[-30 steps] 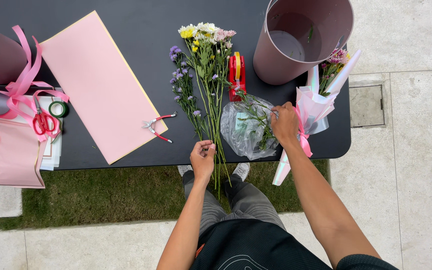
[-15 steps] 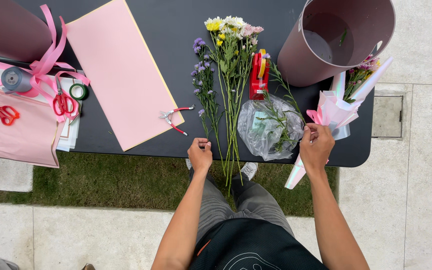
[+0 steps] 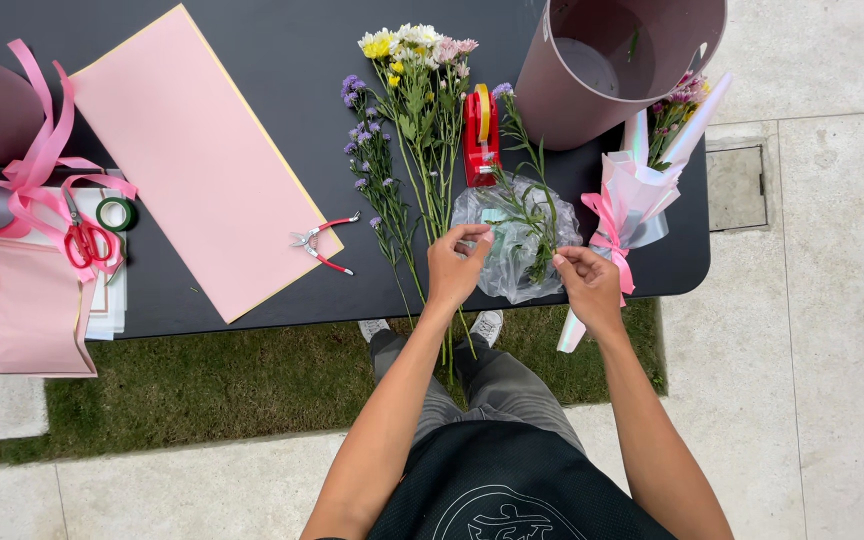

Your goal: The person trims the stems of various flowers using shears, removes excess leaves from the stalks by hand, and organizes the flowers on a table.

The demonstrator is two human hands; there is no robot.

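your left hand (image 3: 455,266) and right hand (image 3: 586,281) hover side by side over the near edge of the black table (image 3: 252,40), a small gap between them. both have thumb and fingertips pinched together, and a thin clear strip (it looks like tape, too fine to be sure) seems to run from one pinch to the other. just beyond your hands, between them, lies a crumpled clear plastic sheet (image 3: 507,265) with a green leafy sprig (image 3: 532,210) resting on it.

straight ahead of your left hand, a bunch of long-stemmed yellow, white and pink flowers (image 3: 417,60) lies flat, its stems passing beside that hand and over the table edge. left of it lies a stem of small purple flowers (image 3: 372,165). a red tape dispenser (image 3: 480,135) sits just past the plastic sheet.

beside your right hand, a small bouquet wrapped in pale pink and clear paper with a pink ribbon (image 3: 632,200) lies across the table corner, and beyond it stands a large mauve bucket (image 3: 617,70).

well to the left of your left hand lie red-handled pliers (image 3: 324,243) on a large pink paper sheet (image 3: 192,150).
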